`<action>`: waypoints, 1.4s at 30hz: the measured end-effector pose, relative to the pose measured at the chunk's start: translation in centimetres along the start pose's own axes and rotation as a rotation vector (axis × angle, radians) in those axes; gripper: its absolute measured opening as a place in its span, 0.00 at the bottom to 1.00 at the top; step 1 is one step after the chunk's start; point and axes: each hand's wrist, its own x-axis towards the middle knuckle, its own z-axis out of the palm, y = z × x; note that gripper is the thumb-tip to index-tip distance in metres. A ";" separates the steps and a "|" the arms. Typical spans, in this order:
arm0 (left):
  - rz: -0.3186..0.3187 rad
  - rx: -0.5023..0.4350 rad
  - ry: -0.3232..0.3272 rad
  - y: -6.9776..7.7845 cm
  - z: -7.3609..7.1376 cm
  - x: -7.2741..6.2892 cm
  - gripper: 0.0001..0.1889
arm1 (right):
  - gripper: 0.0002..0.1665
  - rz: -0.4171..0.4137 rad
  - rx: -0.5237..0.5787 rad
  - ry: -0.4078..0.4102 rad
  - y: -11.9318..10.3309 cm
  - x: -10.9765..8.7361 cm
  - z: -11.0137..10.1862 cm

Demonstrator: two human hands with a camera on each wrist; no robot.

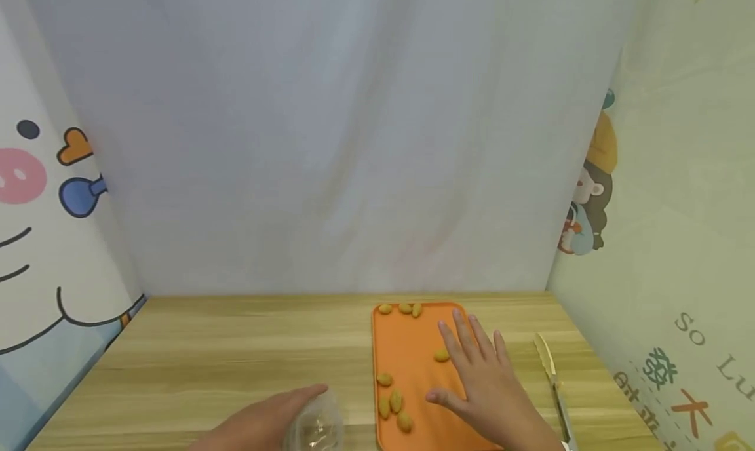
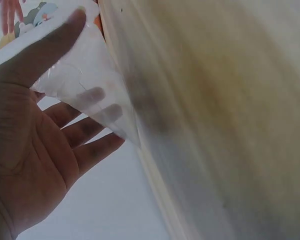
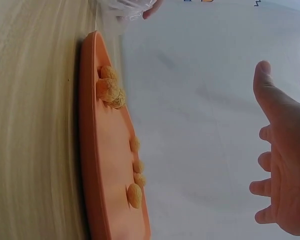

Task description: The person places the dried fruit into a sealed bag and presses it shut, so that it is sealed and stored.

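On the left, my left hand (image 1: 259,421) holds a clear plastic container (image 1: 316,428) near the table's front edge. In the left wrist view its thumb lies on one side of the container (image 2: 102,70), and the fingers show behind the clear wall. My right hand (image 1: 492,389), palm down with fingers spread, hovers over the right part of an orange tray (image 1: 409,346) and holds nothing. Several tan, wrinkled, nut-like pieces (image 1: 396,400) lie on the tray, mostly along its left side and far edge. One such piece (image 1: 441,355) is beside the right fingertips.
Metal tongs (image 1: 556,392) lie on the wooden table (image 1: 236,352), right of the tray and beside the right forearm. A pale curtain (image 1: 324,143) hangs at the table's far edge. Printed cloths stand at the left and right sides.
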 end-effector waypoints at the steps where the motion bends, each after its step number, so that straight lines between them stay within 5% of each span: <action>1: 0.016 0.003 0.017 0.0 -0.1 0.0 0.54 | 0.56 -0.003 -0.002 0.005 0.0 0.0 0.0; 7: 0.095 -0.120 0.086 0.7 -1.6 -0.2 0.48 | 0.56 -0.006 -0.008 0.006 0.0 0.1 -0.2; 15: 0.113 -0.249 0.183 1.9 -3.9 0.2 0.50 | 0.56 -0.002 0.013 0.006 0.3 0.2 -0.1; 26: 0.137 -0.468 0.178 2.6 -4.2 1.6 0.50 | 0.56 0.002 -0.032 0.038 0.7 -0.4 -0.1; 42: 0.108 -0.428 0.193 2.2 -3.4 1.2 0.42 | 0.60 0.160 0.015 0.074 1.9 -0.6 -2.3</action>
